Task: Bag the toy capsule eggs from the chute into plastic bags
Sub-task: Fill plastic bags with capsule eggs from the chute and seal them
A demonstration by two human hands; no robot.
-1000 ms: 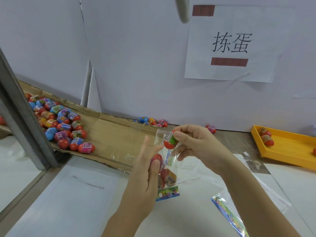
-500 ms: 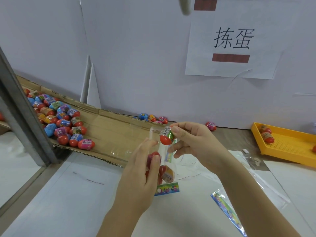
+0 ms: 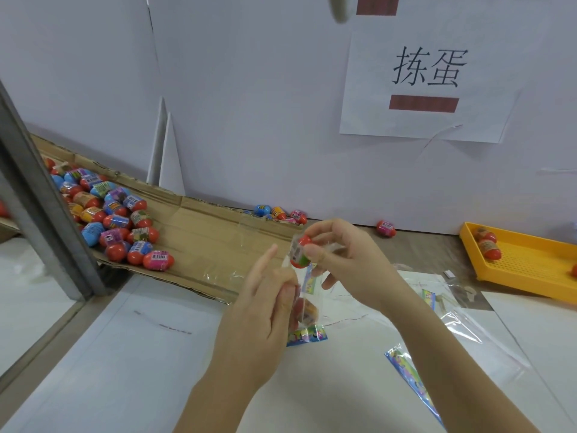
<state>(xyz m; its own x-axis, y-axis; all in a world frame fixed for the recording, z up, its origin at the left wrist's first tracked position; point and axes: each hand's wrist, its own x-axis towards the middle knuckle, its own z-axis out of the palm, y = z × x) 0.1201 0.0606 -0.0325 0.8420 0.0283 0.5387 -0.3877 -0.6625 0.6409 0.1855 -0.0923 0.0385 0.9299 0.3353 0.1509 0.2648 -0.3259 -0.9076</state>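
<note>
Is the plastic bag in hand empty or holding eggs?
Not empty. The plastic bag, held by the left hand, shows at least one orange egg low inside; the right hand pinches a red egg at its mouth.

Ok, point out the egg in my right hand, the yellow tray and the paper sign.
egg (image 3: 299, 254), head view, middle of its shell.
yellow tray (image 3: 532, 262), head view, bare mesh floor.
paper sign (image 3: 426, 70), head view, printed characters.

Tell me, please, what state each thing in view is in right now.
plastic bag, held hanging, partly filled.
egg, pinched at the bag's mouth.
left hand, gripping the plastic bag.
right hand, pinching the egg.
chute, heaped with loose eggs at its upper end.
yellow tray, sparsely loaded.
spare bag, lying flat, empty.
</note>
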